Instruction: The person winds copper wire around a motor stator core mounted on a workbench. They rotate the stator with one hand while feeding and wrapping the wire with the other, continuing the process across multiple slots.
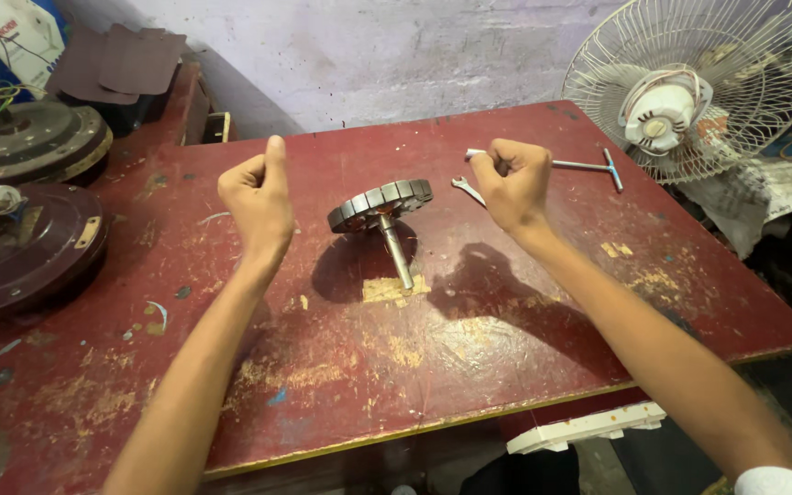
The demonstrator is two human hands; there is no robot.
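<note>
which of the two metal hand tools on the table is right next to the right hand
The small open-ended spanner, lying just left of the right hand. The T-handle wrench stretches away to the right, its cross handle far from the hand.

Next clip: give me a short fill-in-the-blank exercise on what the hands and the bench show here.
1. The finned metal rotor stands tilted on its ____ on the red table.
2. The left hand is closed in a fist and holds ____.
3. The T-handle wrench lies behind the ____ hand.
4. The caged fan stands at the table's far ____ corner.

Missing words: shaft; nothing; right; right
</note>
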